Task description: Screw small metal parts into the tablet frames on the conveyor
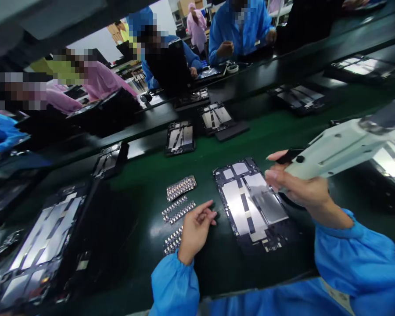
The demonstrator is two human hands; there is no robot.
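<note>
My right hand (296, 186) is wrapped round the grip of a pale electric screwdriver (342, 149), whose body points up to the right. Its tip hangs over the upper right part of an opened tablet back (250, 206) lying on the green belt. My left hand (195, 228) rests on the belt just left of the tablet, fingers loosely curled and pinched together, next to several strips of small parts (179, 206). What the fingertips hold, if anything, is too small to make out.
More opened tablets lie along the green belt (145, 175): one at the near left (42, 241), others further back (180, 137) and at the right (391, 162). Other people in blue and pink coats work along the far side.
</note>
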